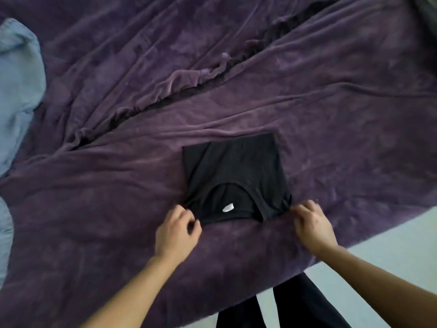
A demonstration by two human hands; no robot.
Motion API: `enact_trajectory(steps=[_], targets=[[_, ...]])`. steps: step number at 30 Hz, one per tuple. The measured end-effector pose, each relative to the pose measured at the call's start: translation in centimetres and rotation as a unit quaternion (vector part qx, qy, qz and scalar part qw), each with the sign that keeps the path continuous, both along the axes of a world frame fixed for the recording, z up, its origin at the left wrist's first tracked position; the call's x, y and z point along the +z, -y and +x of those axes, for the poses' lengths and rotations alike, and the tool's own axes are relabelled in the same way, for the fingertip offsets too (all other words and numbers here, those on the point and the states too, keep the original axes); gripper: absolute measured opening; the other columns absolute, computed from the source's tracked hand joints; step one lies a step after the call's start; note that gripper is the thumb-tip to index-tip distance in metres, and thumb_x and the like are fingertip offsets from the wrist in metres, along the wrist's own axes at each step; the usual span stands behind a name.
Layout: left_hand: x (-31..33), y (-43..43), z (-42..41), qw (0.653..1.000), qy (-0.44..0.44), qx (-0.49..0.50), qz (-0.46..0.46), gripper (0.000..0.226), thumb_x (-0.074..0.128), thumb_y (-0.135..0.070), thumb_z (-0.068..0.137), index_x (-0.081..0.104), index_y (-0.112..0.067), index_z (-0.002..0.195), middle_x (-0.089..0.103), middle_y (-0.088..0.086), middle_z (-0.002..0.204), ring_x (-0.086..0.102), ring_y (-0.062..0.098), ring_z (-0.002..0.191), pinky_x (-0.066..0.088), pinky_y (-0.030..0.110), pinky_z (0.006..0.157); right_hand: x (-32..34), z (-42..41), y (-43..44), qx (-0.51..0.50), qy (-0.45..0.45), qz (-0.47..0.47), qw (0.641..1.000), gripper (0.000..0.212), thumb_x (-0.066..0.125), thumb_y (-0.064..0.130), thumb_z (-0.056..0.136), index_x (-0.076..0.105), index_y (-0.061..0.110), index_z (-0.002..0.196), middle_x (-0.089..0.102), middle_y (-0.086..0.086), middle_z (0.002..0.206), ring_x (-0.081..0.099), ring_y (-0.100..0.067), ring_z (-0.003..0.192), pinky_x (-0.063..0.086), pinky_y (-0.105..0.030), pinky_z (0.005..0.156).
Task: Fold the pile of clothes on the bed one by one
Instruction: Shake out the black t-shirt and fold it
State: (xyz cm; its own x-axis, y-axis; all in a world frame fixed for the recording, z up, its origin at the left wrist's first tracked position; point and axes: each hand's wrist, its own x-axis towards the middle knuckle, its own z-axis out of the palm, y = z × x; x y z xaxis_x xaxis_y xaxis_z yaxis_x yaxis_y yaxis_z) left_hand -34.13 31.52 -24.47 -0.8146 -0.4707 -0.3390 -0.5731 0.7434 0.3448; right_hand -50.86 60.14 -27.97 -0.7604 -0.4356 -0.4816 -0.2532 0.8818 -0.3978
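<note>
Purple plush blanket (pixel 331 114) fills nearly the whole view, rumpled, with one deep crease (pixel 189 91) running from about 1 o'clock down toward 8 o'clock. Just below and right of centre lies the black T-shirt (pixel 236 171), folded into a neat rectangle that rests flat on the blanket. Its neckline is turned toward you at 6 o'clock, and a small white label (pixel 228 207) shows inside the collar.

Your left hand (pixel 176 235) is at the shirt's 7 o'clock corner, thumb and curled fingers pinching the bunched fabric there. Your right hand (pixel 312 226) is at the 5 o'clock corner with its fingertips against the edge of the cloth. Whether it actually grasps the shirt or only touches it cannot be told from this angle. Both forearms reach in from the bottom of the frame.

A pale blue garment (pixel 19 91) lies heaped at 9 o'clock, well apart from the shirt and cut off by the frame edge. At 5 o'clock a light floor (pixel 390 252) shows past the blanket's edge, with your dark trousers (pixel 295 308) at 6 o'clock.
</note>
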Motion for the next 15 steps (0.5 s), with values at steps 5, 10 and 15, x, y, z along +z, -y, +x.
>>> enact_trajectory(steps=[5,10,15], targets=[[-1.6,1.4,-4.8,0.899,-0.130,0.402,0.115,0.014,0.046,-0.011,0.096,0.057,-0.004,0.099,0.055,0.011,0.106,0.054,0.032,0.097,0.038,0.030,0.079,-0.7,-0.8,3.7,-0.330,0.088,-0.071,0.937,0.062,0.066,0.052,0.084,0.053,0.015,0.131,0.063,-0.005,0.122,0.058,-0.024,0.113,0.042,-0.033,0.092],[-2.0,-4.0,-4.2,0.974,-0.055,0.217,0.028,0.030,0.067,-0.012,0.081,0.061,-0.009,0.110,0.060,0.011,0.106,0.054,0.030,0.100,0.046,0.040,0.075,-2.2,-0.5,7.2,-0.358,0.136,-0.086,0.920,0.056,0.076,0.048,0.074,0.056,0.013,0.113,0.065,-0.005,0.111,0.060,-0.026,0.105,0.046,-0.032,0.083],[-1.5,-6.7,1.7,0.998,0.023,0.037,-0.043,0.043,0.083,-0.024,0.064,0.063,-0.014,0.101,0.055,0.004,0.094,0.057,0.025,0.088,0.050,0.036,0.056,-1.7,-1.2,5.8,-0.311,0.143,-0.035,0.939,0.044,0.076,0.034,0.079,0.055,0.013,0.112,0.064,-0.009,0.113,0.059,-0.030,0.105,0.044,-0.031,0.078]])
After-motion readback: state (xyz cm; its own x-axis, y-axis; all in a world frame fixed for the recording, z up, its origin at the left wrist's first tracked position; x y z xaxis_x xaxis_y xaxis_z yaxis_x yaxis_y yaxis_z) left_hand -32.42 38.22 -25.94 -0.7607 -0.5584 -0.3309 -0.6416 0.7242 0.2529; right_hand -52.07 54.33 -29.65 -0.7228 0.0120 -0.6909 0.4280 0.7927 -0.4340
